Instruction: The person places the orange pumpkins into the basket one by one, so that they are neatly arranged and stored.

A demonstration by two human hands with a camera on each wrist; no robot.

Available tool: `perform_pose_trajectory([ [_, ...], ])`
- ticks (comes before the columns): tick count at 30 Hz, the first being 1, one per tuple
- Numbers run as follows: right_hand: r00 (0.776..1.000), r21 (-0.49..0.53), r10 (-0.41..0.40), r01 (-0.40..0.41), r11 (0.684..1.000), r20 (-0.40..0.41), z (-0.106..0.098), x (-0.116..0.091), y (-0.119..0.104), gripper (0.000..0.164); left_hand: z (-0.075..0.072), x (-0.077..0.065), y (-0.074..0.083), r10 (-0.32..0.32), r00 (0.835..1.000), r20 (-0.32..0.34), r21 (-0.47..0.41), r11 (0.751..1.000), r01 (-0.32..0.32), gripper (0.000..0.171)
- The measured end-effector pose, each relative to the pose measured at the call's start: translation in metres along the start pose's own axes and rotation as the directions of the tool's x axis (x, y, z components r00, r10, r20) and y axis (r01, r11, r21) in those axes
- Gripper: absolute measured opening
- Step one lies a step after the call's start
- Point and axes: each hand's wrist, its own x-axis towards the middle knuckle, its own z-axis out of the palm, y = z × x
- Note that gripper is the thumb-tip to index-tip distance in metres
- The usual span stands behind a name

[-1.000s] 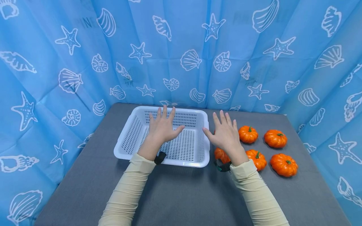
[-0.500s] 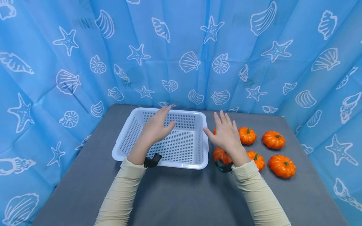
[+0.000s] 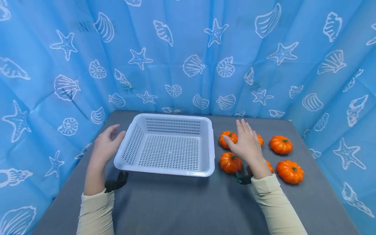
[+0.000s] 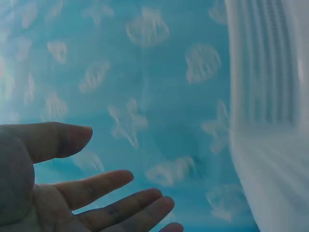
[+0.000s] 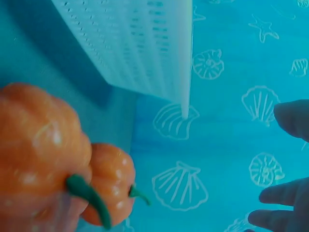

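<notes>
A white slotted plastic basket (image 3: 168, 171) sits on the grey table, with nothing inside it. Just off its left rim is my left hand (image 3: 106, 147), fingers loosely extended and thumb apart; the left wrist view shows the hand (image 4: 63, 193) holding nothing beside the basket wall (image 4: 241, 125). My right hand (image 3: 246, 143) hovers palm down with straight fingers above several small orange pumpkins, partly covering two of them. Nearest to it are a back pumpkin (image 3: 226, 141) and a front pumpkin (image 3: 228, 164). In the right wrist view, two pumpkins with green stems show, the nearer pumpkin (image 5: 38, 150) large.
Farther right lie two more pumpkins, a back pumpkin (image 3: 281, 145) and a front pumpkin (image 3: 289, 172). A blue curtain (image 3: 176, 65) with white shells and starfish hangs behind and along both sides of the grey table (image 3: 176, 209).
My left hand has moved from above the basket to beyond its left side. The right hand has shifted slightly right, uncovering the two left pumpkins. Basket and pumpkins shift slightly with the head view.
</notes>
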Motion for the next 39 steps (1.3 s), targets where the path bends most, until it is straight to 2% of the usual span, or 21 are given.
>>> perform_pose_trajectory([
  [3,0.999,0.025,-0.008,0.009,1.0,-0.032,0.003,-0.004,0.008,0.085,-0.007,-0.002,-0.028,-0.089,0.995,0.033,-0.037,0.995,0.09,0.067],
  [6,0.997,0.04,-0.019,0.021,0.999,-0.074,0.007,-0.009,0.017,0.083,-0.007,-0.002,-0.05,-0.146,0.983,0.112,-0.086,0.984,0.156,0.068],
  [9,0.993,0.058,-0.016,0.023,0.998,-0.114,0.009,-0.015,0.026,0.08,-0.004,0.0,-0.065,-0.186,0.963,0.196,-0.148,0.965,0.217,0.068],
  [12,0.987,0.088,-0.005,0.019,0.996,-0.158,0.006,-0.022,0.036,0.078,0.001,0.006,-0.075,-0.213,0.944,0.252,-0.19,0.946,0.264,0.07],
  [15,0.977,0.121,0.021,0.004,0.993,-0.211,0.0,-0.03,0.047,0.076,0.005,0.014,-0.08,-0.211,0.932,0.294,-0.225,0.933,0.283,0.073],
  [19,0.96,0.153,0.097,-0.058,0.986,-0.262,-0.01,-0.039,0.064,0.075,0.011,0.027,-0.081,-0.187,0.927,0.324,-0.265,0.923,0.279,0.071],
  [25,0.937,0.192,0.204,-0.153,0.969,-0.283,-0.022,-0.052,0.087,0.076,0.015,0.043,-0.08,-0.186,0.917,0.354,-0.264,0.92,0.289,0.059],
  [29,0.932,0.205,0.256,-0.206,0.957,-0.255,-0.02,-0.058,0.096,0.076,0.012,0.045,-0.084,-0.202,0.909,0.366,-0.238,0.923,0.301,0.051],
  [33,0.922,0.214,0.303,-0.254,0.943,-0.241,-0.014,-0.061,0.102,0.075,0.009,0.044,-0.091,-0.189,0.904,0.384,-0.229,0.929,0.291,0.047],
  [39,0.896,0.229,0.383,-0.333,0.915,-0.227,-0.009,-0.064,0.116,0.076,0.006,0.043,-0.1,-0.184,0.898,0.401,-0.275,0.91,0.309,0.046],
])
